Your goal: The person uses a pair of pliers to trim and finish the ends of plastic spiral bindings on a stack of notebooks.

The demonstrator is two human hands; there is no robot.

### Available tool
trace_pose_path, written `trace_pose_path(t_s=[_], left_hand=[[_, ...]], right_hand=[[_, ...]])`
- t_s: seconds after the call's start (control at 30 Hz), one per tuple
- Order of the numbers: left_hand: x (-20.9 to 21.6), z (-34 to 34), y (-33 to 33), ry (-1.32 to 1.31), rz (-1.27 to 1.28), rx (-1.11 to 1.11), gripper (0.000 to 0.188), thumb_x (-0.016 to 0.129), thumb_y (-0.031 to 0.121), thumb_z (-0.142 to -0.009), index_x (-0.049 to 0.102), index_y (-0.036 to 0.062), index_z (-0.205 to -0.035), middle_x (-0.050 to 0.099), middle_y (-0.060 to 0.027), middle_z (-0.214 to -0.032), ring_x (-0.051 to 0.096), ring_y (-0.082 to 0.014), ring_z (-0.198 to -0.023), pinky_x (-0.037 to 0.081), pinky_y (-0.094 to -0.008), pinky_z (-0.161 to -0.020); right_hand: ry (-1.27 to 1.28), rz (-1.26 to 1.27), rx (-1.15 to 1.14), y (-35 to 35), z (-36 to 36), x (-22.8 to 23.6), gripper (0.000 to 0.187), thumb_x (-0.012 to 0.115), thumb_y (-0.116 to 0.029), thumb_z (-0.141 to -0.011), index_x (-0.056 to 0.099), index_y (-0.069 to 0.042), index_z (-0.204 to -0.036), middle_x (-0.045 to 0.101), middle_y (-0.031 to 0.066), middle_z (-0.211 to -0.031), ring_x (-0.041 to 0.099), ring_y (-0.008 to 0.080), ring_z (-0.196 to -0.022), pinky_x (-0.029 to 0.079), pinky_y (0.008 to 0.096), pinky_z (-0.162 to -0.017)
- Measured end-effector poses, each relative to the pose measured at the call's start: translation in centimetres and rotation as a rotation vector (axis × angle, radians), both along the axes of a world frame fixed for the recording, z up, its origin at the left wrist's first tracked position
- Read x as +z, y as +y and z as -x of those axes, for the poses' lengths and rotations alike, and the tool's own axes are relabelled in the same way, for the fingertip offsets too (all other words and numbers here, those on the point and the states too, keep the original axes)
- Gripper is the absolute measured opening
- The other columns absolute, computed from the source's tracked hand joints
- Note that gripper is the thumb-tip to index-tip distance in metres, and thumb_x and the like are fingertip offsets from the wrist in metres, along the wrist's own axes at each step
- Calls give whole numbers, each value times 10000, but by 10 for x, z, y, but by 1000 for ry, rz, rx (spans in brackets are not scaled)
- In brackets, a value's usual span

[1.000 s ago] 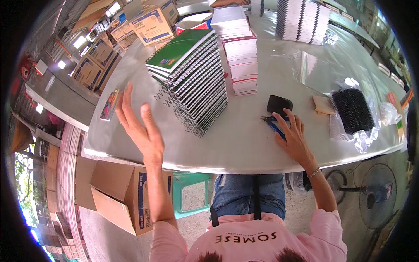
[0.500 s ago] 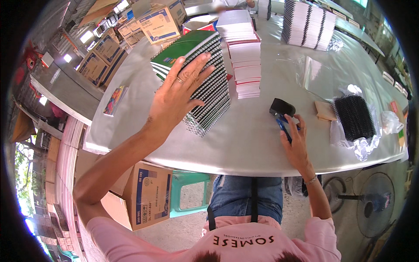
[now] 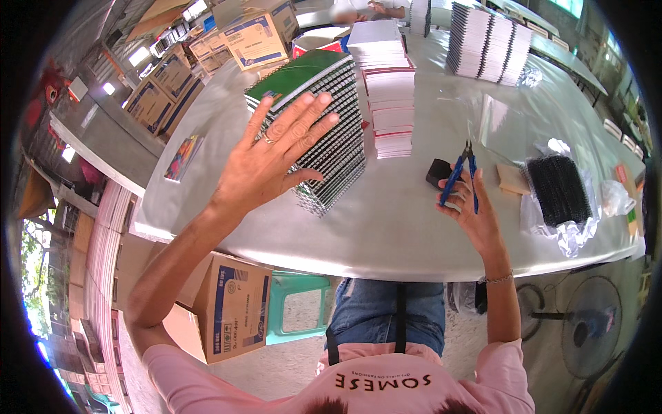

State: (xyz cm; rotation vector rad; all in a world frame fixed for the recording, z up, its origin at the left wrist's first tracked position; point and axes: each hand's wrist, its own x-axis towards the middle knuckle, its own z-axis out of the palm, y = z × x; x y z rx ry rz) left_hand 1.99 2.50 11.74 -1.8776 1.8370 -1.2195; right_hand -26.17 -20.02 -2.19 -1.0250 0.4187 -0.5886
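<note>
A tall stack of spiral-bound notebooks (image 3: 338,131) with a green cover on top stands left of the middle of the table. My left hand (image 3: 276,152) is spread in front of the stack's near left side, fingers apart; whether it touches the notebooks I cannot tell. In my right hand (image 3: 474,207) is a pair of blue-handled pliers (image 3: 452,181), jaws pointing away from me and handles apart. Just left of the pliers lies a small black object (image 3: 436,171), its kind unclear.
Behind the notebooks rises a stack of white and red-edged pads (image 3: 389,103). Black binding coils (image 3: 560,188) lie on crumpled wrapping at right, beside a brown piece of card (image 3: 512,179). More bound stacks (image 3: 488,45) stand far right. Another person's hands (image 3: 376,8) show at the far edge.
My right hand has lifted the pliers off the spot by the black object and turned them jaws-up, away from me. My left hand has shifted slightly left and down.
</note>
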Motion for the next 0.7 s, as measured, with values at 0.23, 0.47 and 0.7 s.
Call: trace_pose_path(t_s=[0.23,0.47,0.7], left_hand=[[14,7,14,228,164,29,960,636,617,-813,301,161,-1588,288,-25,-1645,214,-224,-1534,130,-548,-1241],[3,6,38,810,592,-122,611,617,359,-988,446,59,-1491,443,-173,-1503,417,-327,-1395,303,-474,-1158],[-38,28,17,1421,957,-306,457,566,293,-1031,536,6,-1386,577,-114,-1284,523,-195,-1215,384,-371,-1075]], right_hand=[[36,356,67,15,-38,45,655,478,-497,-1045,357,-70,-1526,564,110,-1299,577,210,-1161,460,366,-1004],[65,1110,-142,47,-76,110,551,609,-377,-997,448,-61,-1418,578,182,-1239,578,350,-1126,452,446,-972],[89,1605,-327,64,-113,122,482,662,-389,-950,552,-101,-1321,572,229,-1184,574,405,-996,455,531,-864]])
